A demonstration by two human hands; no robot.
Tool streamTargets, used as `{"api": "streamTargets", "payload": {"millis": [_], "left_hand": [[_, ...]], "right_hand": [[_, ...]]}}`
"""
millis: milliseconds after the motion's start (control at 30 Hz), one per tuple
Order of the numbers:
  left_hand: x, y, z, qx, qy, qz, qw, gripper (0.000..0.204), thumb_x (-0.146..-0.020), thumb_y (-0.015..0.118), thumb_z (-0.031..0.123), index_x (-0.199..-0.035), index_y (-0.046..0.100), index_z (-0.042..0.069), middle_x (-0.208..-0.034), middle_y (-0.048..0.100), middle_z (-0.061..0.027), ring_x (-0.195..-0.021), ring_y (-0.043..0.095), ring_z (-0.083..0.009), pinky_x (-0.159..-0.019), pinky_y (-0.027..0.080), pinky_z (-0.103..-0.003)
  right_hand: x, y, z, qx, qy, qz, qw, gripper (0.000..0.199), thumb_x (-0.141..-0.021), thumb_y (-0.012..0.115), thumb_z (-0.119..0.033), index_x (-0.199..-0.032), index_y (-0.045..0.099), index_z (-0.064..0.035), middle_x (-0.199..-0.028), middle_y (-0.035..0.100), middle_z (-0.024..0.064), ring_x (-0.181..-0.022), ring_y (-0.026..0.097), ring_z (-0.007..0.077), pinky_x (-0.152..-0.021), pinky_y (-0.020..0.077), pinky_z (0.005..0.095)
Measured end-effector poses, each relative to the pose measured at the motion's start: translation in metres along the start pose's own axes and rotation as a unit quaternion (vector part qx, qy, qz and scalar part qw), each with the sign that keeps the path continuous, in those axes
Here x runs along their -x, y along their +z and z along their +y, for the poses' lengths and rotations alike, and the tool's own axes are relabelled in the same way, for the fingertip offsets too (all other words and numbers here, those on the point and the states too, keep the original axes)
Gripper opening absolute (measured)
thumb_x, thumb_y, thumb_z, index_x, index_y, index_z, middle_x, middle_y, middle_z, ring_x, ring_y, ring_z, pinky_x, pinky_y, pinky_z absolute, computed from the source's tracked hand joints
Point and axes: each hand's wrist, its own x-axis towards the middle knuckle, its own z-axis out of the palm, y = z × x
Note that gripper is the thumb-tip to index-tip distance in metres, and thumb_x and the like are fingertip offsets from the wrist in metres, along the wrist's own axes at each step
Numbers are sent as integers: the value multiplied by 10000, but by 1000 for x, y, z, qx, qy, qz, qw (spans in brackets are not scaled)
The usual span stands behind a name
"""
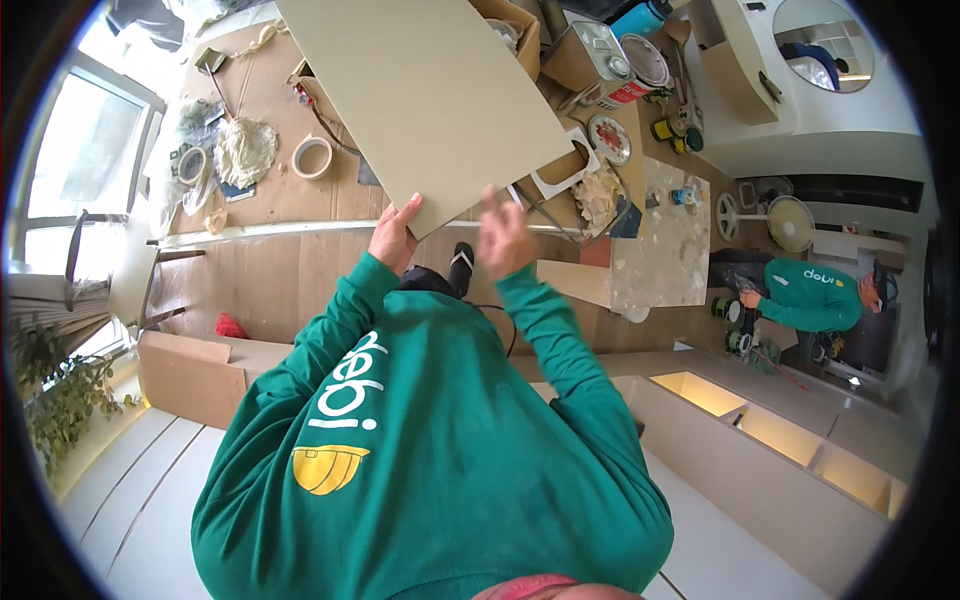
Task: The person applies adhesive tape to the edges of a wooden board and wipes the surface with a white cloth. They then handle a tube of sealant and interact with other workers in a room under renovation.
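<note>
A large beige flat panel (430,100) juts out over the work surface, tilted toward me. My left hand (395,236) grips its near corner, thumb on top and the fingers partly hidden below. Just to the right, my right hand (506,236) is raised by the panel's near edge, smeared by motion. Whether its fingers touch the edge or hold anything, I cannot tell. A white frame-like piece with an oval opening (566,178) lies by the panel's right corner. Beside it sits a crumpled cream cloth or paper (598,196).
Left of the panel are a tape roll (312,158), a bundled cloth (245,150) and a scraper (212,62). Rightward stand a metal can (590,55), a paint tin (640,65) and a stained board (665,235). Another person (815,293) in green works far right near a fan (790,223).
</note>
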Motion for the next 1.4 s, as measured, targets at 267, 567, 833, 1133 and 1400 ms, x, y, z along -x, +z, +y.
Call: {"api": "streamTargets", "payload": {"millis": [267,567,833,1133,1400], "left_hand": [[0,2,0,-11,6,6,1000,439,-991,569,256,-1326,480,-14,-1302,561,-106,-1200,546,-215,-1028,445,-363],[-3,-6,-6,-4,11,-4,1000,448,-986,579,269,-1324,486,-10,-1301,561,-97,-1215,533,-214,-1026,441,-377],[2,4,1,-2,12,17,1000,408,-995,562,271,-1288,502,-6,-1268,589,-83,-1193,556,-200,-1028,440,-365],[0,0,2,-15,4,-23,1000,449,-995,564,272,-1334,469,-8,-1326,546,-96,-1217,532,-208,-1034,432,-371],[3,-2,8,-67,-6,-19,998,497,-1003,544,336,-1358,440,4,-1364,517,-98,-1263,500,-224,-1056,410,-408]], "right_hand": [[-3,-6,1,-32,-13,2,999,586,-842,602,-91,-1420,514,-138,-843,484,88,-672,541,262,-538,470,397],[-6,-11,-2,-22,25,-31,999,539,-824,632,-75,-1357,585,-138,-864,507,92,-729,567,263,-617,507,374],[12,2,-23,-22,-112,-26,993,551,-818,602,-78,-1366,568,-115,-880,502,108,-768,572,281,-622,507,399],[19,10,-21,-50,-129,15,990,577,-863,589,-60,-1424,510,-168,-860,510,124,-697,537,287,-571,465,403],[-18,-48,175,66,210,182,958,486,-940,547,-123,-1423,502,-142,-1026,567,143,-925,586,337,-816,492,427]]}}
